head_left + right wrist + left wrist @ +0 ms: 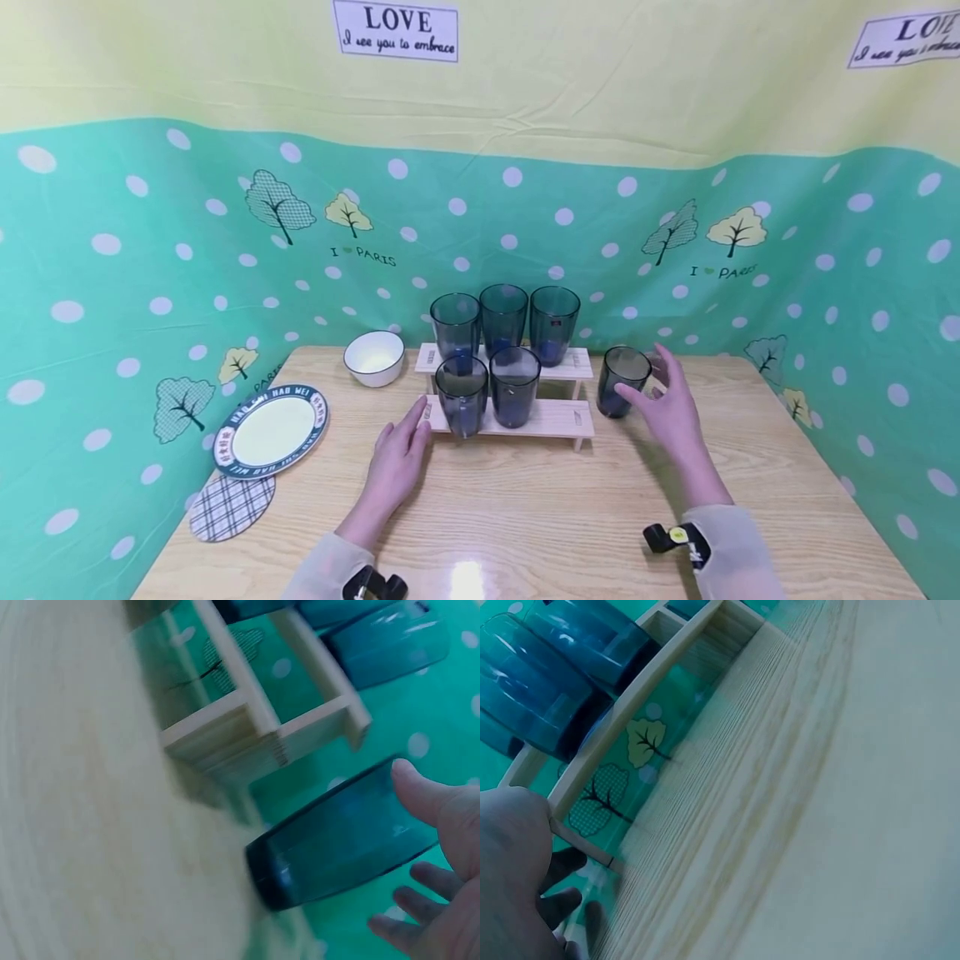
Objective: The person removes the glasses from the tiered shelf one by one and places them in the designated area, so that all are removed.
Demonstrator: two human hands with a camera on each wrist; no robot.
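A dark tinted drinking glass (614, 392) stands upright on the table, right of a two-step wooden rack (551, 419). My right hand (670, 407) is beside this glass, its thumb at the rim in the right wrist view and its other fingers spread apart from the wall. Two similar glasses (514, 392) stand on the rack's lower step, and three more glasses (554, 325) stand on the upper one. At the lower step's left end, my left hand (397, 458) rests with extended thumb and forefinger at the wood; its other fingers hang loosely in the left wrist view.
A white bowl (375, 367) stands left of the rack. Further left, a plate with a blue patterned rim (318, 425) lies close to the curtain, partly over a checked round mat (232, 508). The green dotted curtain (480, 208) encloses the table's back and sides.
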